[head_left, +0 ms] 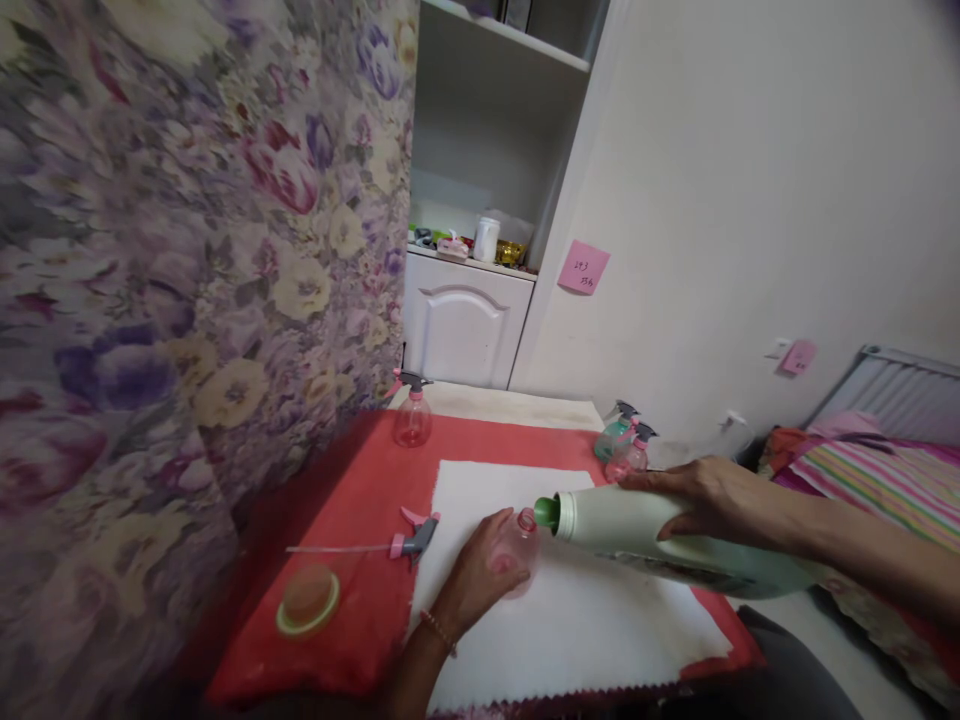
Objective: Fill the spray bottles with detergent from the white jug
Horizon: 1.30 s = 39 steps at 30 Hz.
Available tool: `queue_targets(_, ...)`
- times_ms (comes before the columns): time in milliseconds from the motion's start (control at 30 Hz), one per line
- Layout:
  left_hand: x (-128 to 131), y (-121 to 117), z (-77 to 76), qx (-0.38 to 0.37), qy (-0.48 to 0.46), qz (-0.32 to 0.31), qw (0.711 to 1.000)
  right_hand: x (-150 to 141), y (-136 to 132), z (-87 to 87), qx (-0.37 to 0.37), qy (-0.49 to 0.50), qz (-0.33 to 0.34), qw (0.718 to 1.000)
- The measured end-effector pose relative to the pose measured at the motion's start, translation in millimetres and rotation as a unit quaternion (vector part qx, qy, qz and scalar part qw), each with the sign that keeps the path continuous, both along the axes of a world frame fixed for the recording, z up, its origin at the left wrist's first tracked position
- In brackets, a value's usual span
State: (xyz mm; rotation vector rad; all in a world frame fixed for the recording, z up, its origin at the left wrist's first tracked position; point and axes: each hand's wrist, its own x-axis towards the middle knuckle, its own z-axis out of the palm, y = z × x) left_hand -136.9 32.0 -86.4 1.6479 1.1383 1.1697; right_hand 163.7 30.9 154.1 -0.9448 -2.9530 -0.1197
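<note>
My right hand (pixel 701 497) grips a large pale green bottle (pixel 675 545), tipped on its side so its green spout touches the mouth of a small clear pink bottle (pixel 520 545). Around that small bottle my left hand (pixel 480 575) is wrapped, steadying it on a white cloth (pixel 570 620). A detached grey-and-pink spray head (pixel 409 542) with its long tube lies left of my left hand. A green-rimmed cap (pixel 308 600) rests on the red cloth (pixel 360 500) nearer the front left.
A pink spray bottle (pixel 412 412) stands at the back left of the table, two more spray bottles (pixel 624 443) at the back right. A floral curtain (pixel 187 260) hangs on the left. A white cupboard (pixel 465 320) stands behind; striped bedding (pixel 877 480) lies right.
</note>
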Motion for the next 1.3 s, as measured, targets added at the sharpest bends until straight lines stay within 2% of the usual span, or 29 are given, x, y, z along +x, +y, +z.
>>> queue_targets(133,0,0,1.4,-0.003,0.005,-0.002,1.000,0,4,-0.8,-0.047,-0.021,-0.022,0.998)
queue_targets(467,0,1,1.6,0.016,0.021,0.011,1.000,-5,3,7.1,-0.059,-0.024,-0.025,0.998)
queue_targets(633,4,3,12.7,0.028,-0.007,-0.007,1.000,-5,3,7.2,-0.061,-0.017,-0.023,0.998)
queue_targets(867,10,3,28.3,-0.010,-0.061,-0.021,0.998,-6,3,10.2,-0.059,-0.009,-0.010,0.998)
queue_targets(1100,9,2,29.5,-0.020,-0.069,-0.028,0.997,-8,4,14.2,-0.067,0.003,-0.004,0.998)
queue_targets(1300,8,3,26.5,-0.007,-0.063,-0.026,0.998,-13,2,20.2,-0.067,-0.026,-0.020,0.997)
